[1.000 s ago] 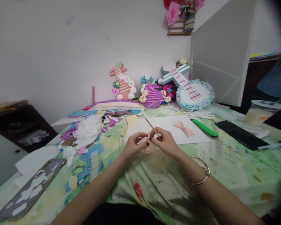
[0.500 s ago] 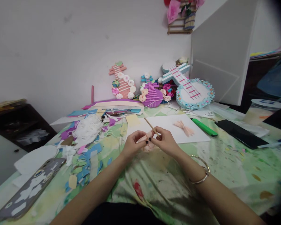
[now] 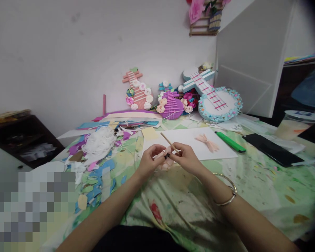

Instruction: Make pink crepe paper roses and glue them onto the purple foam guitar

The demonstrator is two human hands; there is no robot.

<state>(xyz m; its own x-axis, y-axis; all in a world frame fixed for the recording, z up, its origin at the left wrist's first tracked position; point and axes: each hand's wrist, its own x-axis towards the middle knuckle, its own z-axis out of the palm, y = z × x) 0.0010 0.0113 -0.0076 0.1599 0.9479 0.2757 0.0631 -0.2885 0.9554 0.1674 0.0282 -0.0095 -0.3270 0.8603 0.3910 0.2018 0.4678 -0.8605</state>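
Observation:
My left hand (image 3: 148,162) and my right hand (image 3: 187,159) meet over the paint-stained table cover (image 3: 252,189). Both pinch a small piece of pale pink paper (image 3: 165,161) between their fingertips. A thin wooden stick (image 3: 170,143) runs up and to the left out of my right hand's fingers. A gold bangle (image 3: 225,190) hangs on my right wrist. Just beyond my hands lies a white sheet (image 3: 189,141) with a finished pink paper bow (image 3: 207,141) on it.
A green marker (image 3: 230,141) and a black phone (image 3: 271,149) lie to the right. Coloured paper scraps (image 3: 94,182) and a heap of white string (image 3: 98,141) cover the left. Paper guitars (image 3: 170,103) lean on the wall, next to a white board (image 3: 249,59).
My hands have stayed together on the pink paper with small finger shifts. The view has drifted slightly.

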